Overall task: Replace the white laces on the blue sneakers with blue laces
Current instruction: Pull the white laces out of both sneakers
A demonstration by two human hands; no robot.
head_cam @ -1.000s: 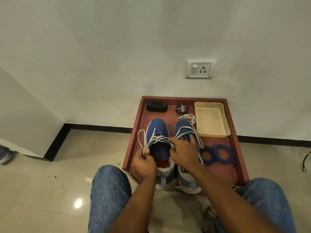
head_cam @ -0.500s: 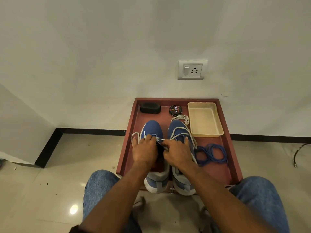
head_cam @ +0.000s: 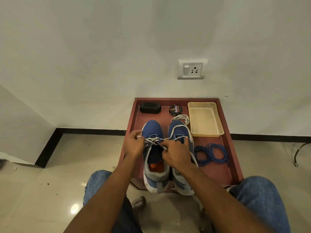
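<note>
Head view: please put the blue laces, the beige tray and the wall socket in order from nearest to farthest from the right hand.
From the right hand:
1. Blue laces, coiled just to its right.
2. Beige tray, beyond the laces, at the back right.
3. Wall socket, up on the wall.

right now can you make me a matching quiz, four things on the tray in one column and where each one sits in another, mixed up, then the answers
Things:
1. blue laces
2. polish tin
3. black brush
4. cream basket

Places:
A. far left corner of the tray
B. far right corner
C. right of the sneakers, nearer the person
D. far edge, between brush and basket

Pairs: 1-C, 2-D, 3-A, 4-B
</note>
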